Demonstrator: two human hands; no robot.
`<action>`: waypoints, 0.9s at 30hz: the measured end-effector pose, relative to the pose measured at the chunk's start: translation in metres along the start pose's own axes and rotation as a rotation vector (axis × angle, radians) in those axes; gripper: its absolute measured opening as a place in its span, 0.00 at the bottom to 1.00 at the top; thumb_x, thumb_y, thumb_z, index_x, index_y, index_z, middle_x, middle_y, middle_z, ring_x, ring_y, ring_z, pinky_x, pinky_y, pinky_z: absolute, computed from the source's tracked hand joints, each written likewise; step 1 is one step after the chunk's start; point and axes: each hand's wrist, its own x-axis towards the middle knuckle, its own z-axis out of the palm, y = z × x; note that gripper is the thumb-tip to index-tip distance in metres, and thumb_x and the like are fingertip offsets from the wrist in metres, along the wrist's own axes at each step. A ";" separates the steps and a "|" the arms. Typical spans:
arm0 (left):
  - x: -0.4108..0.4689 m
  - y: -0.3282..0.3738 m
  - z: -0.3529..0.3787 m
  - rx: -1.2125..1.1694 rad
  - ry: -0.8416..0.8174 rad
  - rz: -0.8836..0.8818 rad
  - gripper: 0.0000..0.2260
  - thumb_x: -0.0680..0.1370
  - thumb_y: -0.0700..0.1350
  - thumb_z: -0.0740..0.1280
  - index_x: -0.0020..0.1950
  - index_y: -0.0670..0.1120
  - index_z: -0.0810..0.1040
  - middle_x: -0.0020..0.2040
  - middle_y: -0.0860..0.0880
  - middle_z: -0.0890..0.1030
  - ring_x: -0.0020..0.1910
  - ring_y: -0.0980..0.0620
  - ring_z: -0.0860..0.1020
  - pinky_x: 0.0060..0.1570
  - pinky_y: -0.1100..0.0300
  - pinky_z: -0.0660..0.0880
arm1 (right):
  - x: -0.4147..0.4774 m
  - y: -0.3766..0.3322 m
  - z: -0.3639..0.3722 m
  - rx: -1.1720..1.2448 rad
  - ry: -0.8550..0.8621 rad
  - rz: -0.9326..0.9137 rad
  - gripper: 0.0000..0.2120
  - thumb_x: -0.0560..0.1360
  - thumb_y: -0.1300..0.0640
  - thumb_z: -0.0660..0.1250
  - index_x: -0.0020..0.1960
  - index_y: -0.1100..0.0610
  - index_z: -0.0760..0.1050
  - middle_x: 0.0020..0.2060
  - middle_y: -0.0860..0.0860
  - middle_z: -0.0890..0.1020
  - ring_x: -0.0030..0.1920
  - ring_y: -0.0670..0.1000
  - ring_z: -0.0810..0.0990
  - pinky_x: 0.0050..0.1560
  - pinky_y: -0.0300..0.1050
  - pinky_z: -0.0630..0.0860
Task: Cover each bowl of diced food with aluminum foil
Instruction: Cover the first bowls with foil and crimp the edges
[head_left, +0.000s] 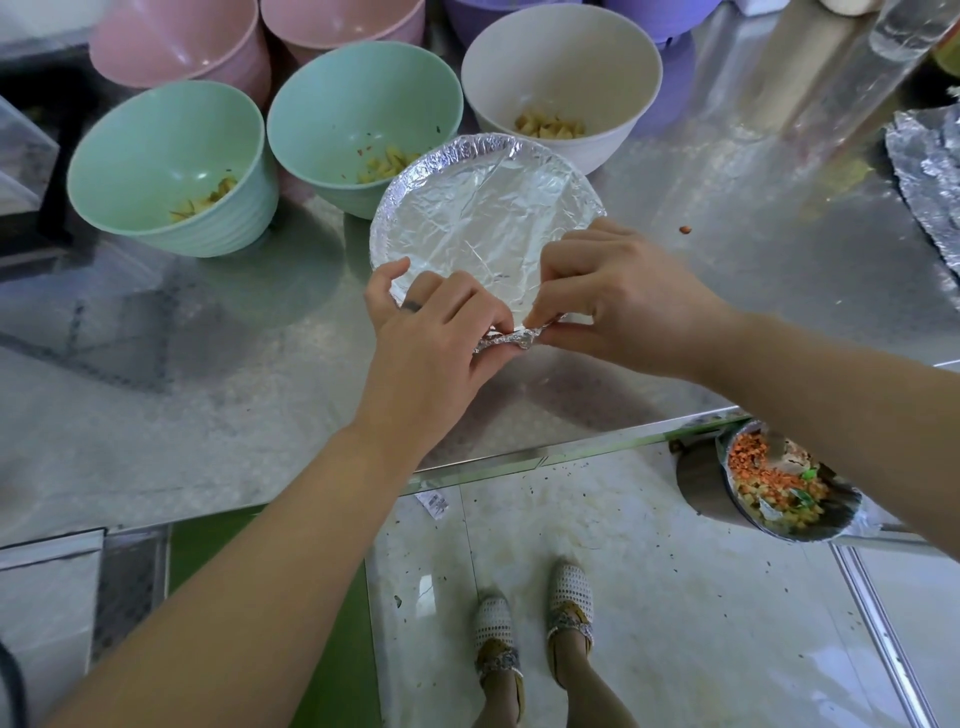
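Crimping of crinkled silver aluminum foil sheet, pinched at near edge by left hand and right hand; tuck excess under tightly.

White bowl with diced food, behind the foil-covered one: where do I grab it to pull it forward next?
Pinch the rim of the white bowl on its right side, coming from above right. It stands upright and open with the food low, so a thumb fits inside the wall. The foil-covered bowl blocks its near side, and the middle mint-green bowl crowds its left.
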 end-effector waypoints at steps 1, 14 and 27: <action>0.001 0.001 0.001 0.017 0.009 0.005 0.10 0.76 0.53 0.75 0.45 0.49 0.79 0.43 0.52 0.78 0.43 0.47 0.77 0.69 0.44 0.59 | 0.000 -0.001 0.000 0.014 0.001 0.015 0.06 0.74 0.54 0.71 0.40 0.55 0.82 0.36 0.51 0.76 0.35 0.54 0.75 0.39 0.53 0.74; 0.004 0.003 0.001 0.030 0.017 0.027 0.09 0.74 0.50 0.76 0.44 0.49 0.78 0.43 0.52 0.78 0.43 0.47 0.77 0.67 0.44 0.61 | -0.003 -0.011 -0.007 0.084 -0.054 0.171 0.15 0.74 0.41 0.66 0.46 0.49 0.85 0.40 0.47 0.81 0.44 0.54 0.76 0.51 0.46 0.66; 0.004 -0.005 -0.008 -0.052 0.001 0.054 0.10 0.79 0.54 0.71 0.45 0.49 0.80 0.44 0.53 0.79 0.43 0.49 0.77 0.65 0.47 0.61 | 0.006 -0.014 0.001 0.004 0.005 0.078 0.10 0.76 0.51 0.68 0.41 0.54 0.82 0.35 0.49 0.76 0.38 0.53 0.74 0.46 0.49 0.68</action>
